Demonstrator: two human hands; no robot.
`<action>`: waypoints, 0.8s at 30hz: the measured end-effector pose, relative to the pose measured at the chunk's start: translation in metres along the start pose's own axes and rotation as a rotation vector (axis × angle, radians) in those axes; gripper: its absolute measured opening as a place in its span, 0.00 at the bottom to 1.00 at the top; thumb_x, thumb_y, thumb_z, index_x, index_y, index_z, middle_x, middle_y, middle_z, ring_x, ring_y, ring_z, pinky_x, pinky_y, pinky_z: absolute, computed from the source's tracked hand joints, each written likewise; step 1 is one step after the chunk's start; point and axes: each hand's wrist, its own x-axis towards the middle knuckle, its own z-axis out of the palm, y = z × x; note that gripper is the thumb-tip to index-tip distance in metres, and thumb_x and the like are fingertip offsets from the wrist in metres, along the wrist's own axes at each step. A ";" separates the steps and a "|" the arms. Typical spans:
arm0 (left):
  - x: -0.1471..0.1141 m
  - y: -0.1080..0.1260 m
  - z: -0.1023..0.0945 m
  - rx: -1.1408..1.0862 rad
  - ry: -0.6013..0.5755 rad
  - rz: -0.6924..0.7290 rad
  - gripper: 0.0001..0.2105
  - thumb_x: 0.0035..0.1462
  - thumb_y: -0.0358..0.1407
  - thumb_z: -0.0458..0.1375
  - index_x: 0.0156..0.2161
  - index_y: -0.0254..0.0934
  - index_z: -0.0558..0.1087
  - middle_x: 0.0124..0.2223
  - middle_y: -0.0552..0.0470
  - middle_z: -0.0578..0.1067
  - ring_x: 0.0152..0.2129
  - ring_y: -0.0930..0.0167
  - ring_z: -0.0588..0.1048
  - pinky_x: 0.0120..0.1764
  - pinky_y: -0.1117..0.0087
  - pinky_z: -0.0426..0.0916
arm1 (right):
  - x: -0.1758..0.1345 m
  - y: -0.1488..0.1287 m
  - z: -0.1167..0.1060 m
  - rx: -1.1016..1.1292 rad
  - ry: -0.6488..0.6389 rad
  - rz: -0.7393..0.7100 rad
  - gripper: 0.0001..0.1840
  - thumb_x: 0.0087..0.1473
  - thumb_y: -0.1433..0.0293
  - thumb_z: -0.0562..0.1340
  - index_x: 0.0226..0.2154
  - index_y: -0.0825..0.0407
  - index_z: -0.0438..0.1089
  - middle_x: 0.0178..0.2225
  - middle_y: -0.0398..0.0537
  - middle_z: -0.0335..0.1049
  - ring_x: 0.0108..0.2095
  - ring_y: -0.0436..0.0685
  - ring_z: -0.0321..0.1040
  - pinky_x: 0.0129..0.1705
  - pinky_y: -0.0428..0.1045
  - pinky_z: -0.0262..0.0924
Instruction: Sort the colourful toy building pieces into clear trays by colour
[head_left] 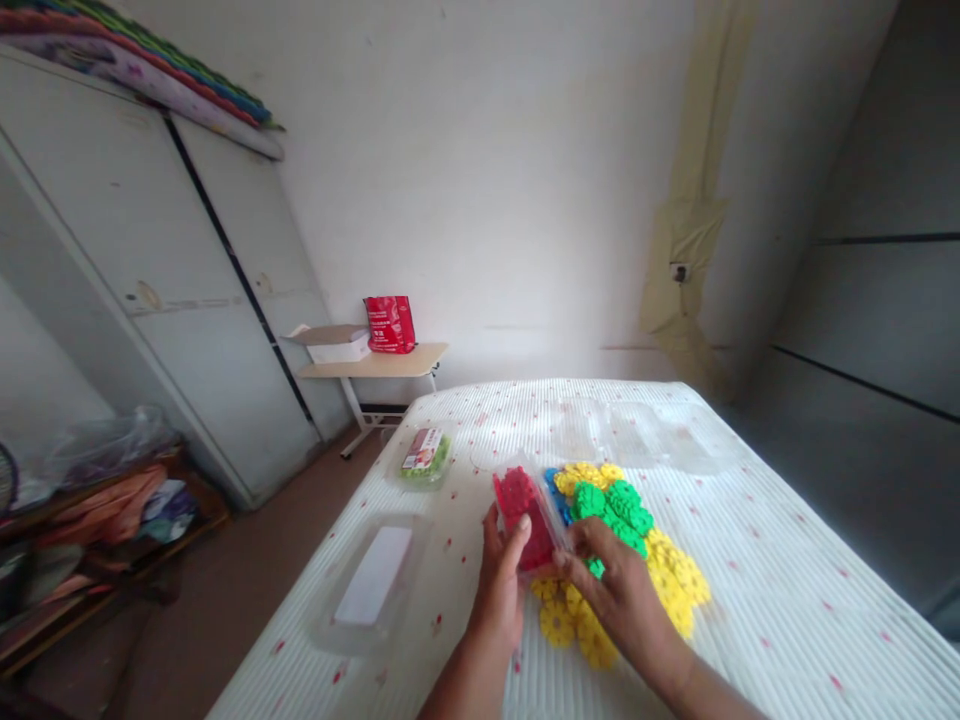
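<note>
Left hand (501, 570) and right hand (611, 578) at a clear box (538, 548) of red pieces (516, 488)

Nearest my camera: two bare forearms, coming up from the bottom edge. I've got the left hand holding the box, fingers wrapped round its left side, thumb lying over the front. Right hand: thumb and forefinger narrow, at the box's right edge; can't tell from here whether they pinch it or just press. Box sits tilted between the hands, mid-table, red pieces packed inside. Can't tell if its base touches the table.

Right beside and partly behind it, loose flower-shaped pieces in a heap: yellow pieces (598, 642) near side and far side, green pieces (616, 508) in the middle, a few blue pieces (556, 488) by the box. Right hand hides part of the heap.

Left on the tablecloth (427, 620), ribbed white with red specks: clear tray (330, 632) with a white card (376, 574); farther back, a labelled tub (424, 477), green stuff inside. Far right: clear plastic containers (637, 432), outlines faint.

Background: small side table (409, 362) with a white carton (337, 348) and a red bag (390, 325); grey wardrobe (202, 260) on the left.
</note>
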 end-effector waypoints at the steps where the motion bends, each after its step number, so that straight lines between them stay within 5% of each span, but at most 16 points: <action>1: -0.001 0.001 0.001 0.008 -0.009 0.006 0.25 0.50 0.40 0.59 0.54 0.51 0.59 0.52 0.53 0.70 0.44 0.68 0.71 0.40 0.70 0.67 | 0.000 0.000 -0.001 0.061 -0.008 0.022 0.08 0.55 0.64 0.54 0.29 0.51 0.63 0.27 0.43 0.64 0.29 0.51 0.63 0.31 0.45 0.59; 6: -0.002 0.005 0.003 0.019 -0.027 -0.012 0.27 0.49 0.42 0.60 0.54 0.47 0.60 0.51 0.50 0.71 0.44 0.65 0.72 0.40 0.67 0.68 | 0.002 0.003 -0.010 0.289 -0.002 0.152 0.12 0.52 0.61 0.56 0.25 0.51 0.61 0.24 0.41 0.61 0.26 0.49 0.60 0.28 0.44 0.57; 12: 0.005 0.013 0.003 0.083 -0.021 -0.058 0.24 0.48 0.42 0.60 0.51 0.45 0.62 0.47 0.51 0.73 0.42 0.66 0.73 0.37 0.69 0.70 | 0.002 0.013 -0.039 0.211 0.181 0.286 0.14 0.50 0.60 0.57 0.21 0.52 0.60 0.21 0.40 0.58 0.23 0.49 0.56 0.24 0.44 0.53; 24: 0.025 0.023 0.026 0.289 -0.112 -0.046 0.28 0.44 0.40 0.63 0.52 0.39 0.62 0.41 0.48 0.74 0.36 0.67 0.74 0.41 0.66 0.68 | 0.000 0.026 -0.078 0.422 0.406 0.433 0.14 0.45 0.59 0.60 0.23 0.53 0.64 0.21 0.45 0.66 0.22 0.52 0.64 0.25 0.47 0.60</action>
